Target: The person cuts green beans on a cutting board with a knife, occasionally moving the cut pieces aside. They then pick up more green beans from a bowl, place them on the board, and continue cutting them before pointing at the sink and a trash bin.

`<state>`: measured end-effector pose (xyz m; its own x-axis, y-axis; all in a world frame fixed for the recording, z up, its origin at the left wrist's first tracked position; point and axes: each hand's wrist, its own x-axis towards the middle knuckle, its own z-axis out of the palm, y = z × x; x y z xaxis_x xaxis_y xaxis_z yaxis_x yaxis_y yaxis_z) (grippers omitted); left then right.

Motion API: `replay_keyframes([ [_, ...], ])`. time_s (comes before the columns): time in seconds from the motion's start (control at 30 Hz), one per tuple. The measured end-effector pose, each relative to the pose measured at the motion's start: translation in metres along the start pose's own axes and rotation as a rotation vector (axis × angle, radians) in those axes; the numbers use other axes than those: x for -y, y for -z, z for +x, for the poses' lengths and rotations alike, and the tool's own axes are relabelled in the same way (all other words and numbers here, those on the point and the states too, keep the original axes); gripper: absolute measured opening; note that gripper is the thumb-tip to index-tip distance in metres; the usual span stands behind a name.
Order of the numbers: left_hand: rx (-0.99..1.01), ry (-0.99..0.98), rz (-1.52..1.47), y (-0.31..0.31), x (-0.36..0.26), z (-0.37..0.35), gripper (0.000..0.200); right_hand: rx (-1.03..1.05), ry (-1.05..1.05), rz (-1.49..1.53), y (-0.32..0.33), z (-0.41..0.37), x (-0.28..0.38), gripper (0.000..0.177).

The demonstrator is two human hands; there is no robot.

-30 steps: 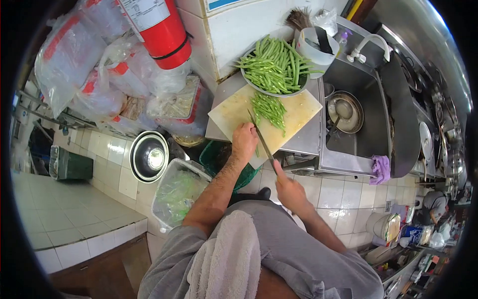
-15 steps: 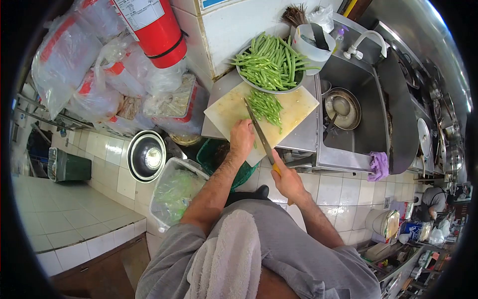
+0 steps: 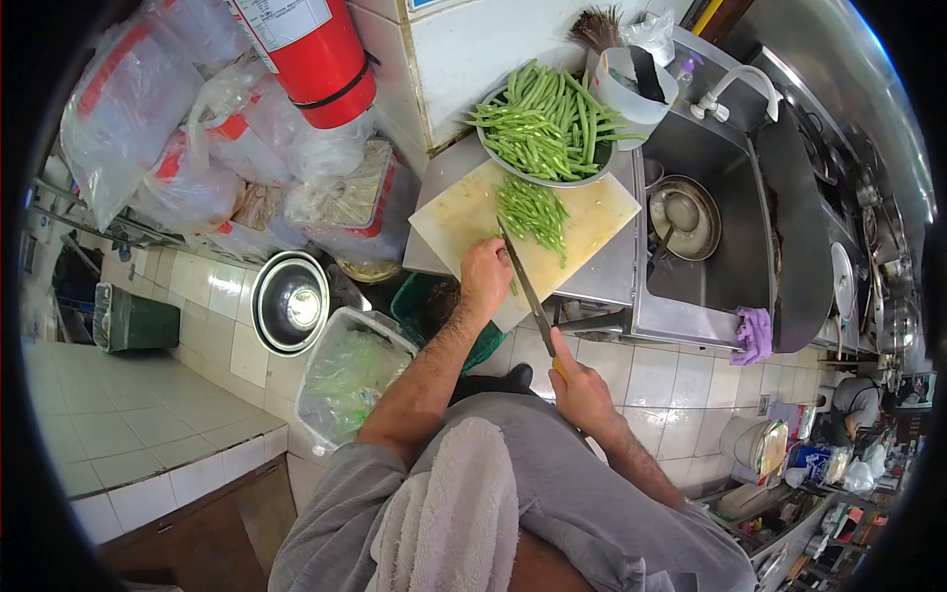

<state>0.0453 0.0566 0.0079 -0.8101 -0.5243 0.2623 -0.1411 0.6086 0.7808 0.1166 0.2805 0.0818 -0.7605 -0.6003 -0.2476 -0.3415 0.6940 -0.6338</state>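
My right hand (image 3: 584,395) is closed around the yellow handle of a long kitchen knife (image 3: 533,296), its blade slanting up and left over the cutting board (image 3: 597,209). Close to the blade, my left hand (image 3: 486,278) has its fingers curled down on the board's near left part. A bit of green bean (image 3: 513,286) shows by those fingers; the rest of what they hold is hidden. Beyond the blade lies a pile of cut green beans (image 3: 533,215). At the board's far edge a metal bowl (image 3: 567,183) is heaped with more beans (image 3: 547,113).
Right of the board is a sink (image 3: 695,281) with a pan (image 3: 705,242) and ladle inside. A white container (image 3: 631,104) stands behind. Below left are a green basket (image 3: 419,306) and a clear bin (image 3: 345,395). A fire extinguisher (image 3: 321,74) hangs upper left.
My right hand has drawn the knife back toward me and slightly right. My left hand stays curled at nearly the same spot. The whole view has shifted a little.
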Motion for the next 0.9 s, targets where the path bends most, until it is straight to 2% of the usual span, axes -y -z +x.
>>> replay_keyframes([
  [0.2,0.021,-0.009,-0.021,0.000,0.005,0.002,0.012,-0.076,0.071,0.000,-0.015,0.080,0.005,0.069],
  [0.33,-0.006,-0.045,-0.073,-0.002,0.007,0.003,0.010,-0.086,0.067,-0.053,-0.011,0.070,0.004,0.069],
  [0.4,-0.008,-0.072,-0.023,-0.001,0.004,0.002,0.009,0.002,-0.027,-0.040,-0.006,0.030,-0.006,0.069],
  [0.5,0.036,-0.071,0.059,0.008,-0.003,-0.004,0.009,0.038,-0.031,0.026,0.007,-0.005,-0.010,0.069],
  [0.6,0.099,-0.072,0.087,0.011,-0.005,-0.017,0.011,0.080,-0.140,0.017,0.011,0.008,0.002,0.068],
  [0.8,0.048,-0.028,0.041,0.006,-0.010,-0.016,0.013,-0.095,-0.047,-0.081,-0.004,0.040,0.000,0.067],
  [0.9,0.036,-0.001,0.019,0.004,-0.009,-0.010,0.013,-0.002,-0.075,-0.091,0.004,0.035,0.000,0.067],
])
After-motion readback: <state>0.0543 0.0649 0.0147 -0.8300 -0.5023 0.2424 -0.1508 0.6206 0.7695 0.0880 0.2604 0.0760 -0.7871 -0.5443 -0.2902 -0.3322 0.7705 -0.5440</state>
